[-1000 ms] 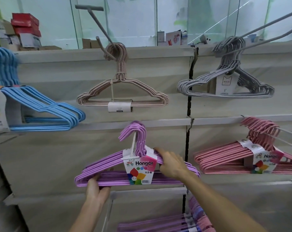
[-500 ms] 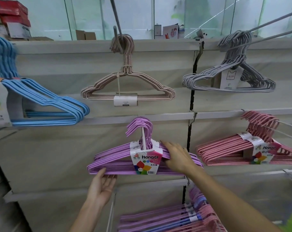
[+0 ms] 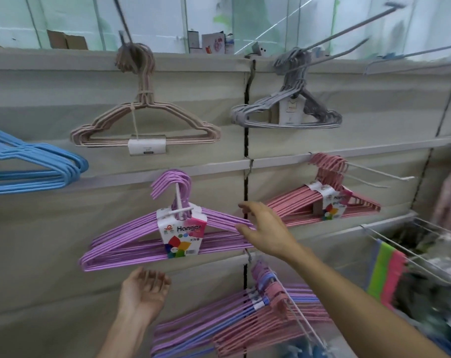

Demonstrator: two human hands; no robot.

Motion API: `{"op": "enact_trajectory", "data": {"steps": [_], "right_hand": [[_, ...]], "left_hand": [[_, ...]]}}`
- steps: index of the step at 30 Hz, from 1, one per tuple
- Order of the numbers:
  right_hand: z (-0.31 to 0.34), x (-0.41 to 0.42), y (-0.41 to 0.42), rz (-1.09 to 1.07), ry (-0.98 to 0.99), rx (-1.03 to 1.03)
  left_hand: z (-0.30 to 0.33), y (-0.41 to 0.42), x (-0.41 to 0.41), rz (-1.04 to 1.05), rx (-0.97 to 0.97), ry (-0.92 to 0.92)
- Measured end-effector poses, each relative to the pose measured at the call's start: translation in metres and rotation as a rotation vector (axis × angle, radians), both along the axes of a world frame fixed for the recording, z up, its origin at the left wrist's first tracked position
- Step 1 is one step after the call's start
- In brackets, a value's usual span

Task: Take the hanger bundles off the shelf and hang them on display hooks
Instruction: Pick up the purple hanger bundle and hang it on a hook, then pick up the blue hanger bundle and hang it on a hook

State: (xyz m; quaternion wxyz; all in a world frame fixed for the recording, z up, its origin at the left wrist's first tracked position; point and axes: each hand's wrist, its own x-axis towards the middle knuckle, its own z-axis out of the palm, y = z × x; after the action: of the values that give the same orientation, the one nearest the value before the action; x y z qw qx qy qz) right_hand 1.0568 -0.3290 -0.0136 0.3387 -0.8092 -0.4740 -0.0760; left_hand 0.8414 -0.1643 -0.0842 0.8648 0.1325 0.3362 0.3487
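Left hand [image 3: 143,290] dropped off purple bundle [image 3: 165,233]

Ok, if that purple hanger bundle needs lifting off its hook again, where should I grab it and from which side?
Judging by its pose, take the purple hanger bundle at the neck, just under the curved hooks and above the label card, coming from the front. All the wires gather there, so one grip should hold the pack together. The splayed arms would likely tilt it. A second hand under the bottom bars could steady it.
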Motion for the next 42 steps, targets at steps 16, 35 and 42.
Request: {"op": "enact_trajectory", "data": {"steps": [16, 35, 42], "right_hand": [[0.042, 0.039, -0.268, -0.148, -0.034, 0.250], [-0.001, 0.091, -0.655, -0.712, -0.008, 0.325], [-0.031, 0.123, -0.731, -0.910, 0.068, 0.336]], "left_hand": [[0.033, -0.226, 0.144, -0.509, 0.567, -0.058], [-0.018, -0.561, 0.304, -1.040, 1.382, -0.083], [-0.038, -0.632, 0.373, -1.180, 1.349, -0.125]]}}
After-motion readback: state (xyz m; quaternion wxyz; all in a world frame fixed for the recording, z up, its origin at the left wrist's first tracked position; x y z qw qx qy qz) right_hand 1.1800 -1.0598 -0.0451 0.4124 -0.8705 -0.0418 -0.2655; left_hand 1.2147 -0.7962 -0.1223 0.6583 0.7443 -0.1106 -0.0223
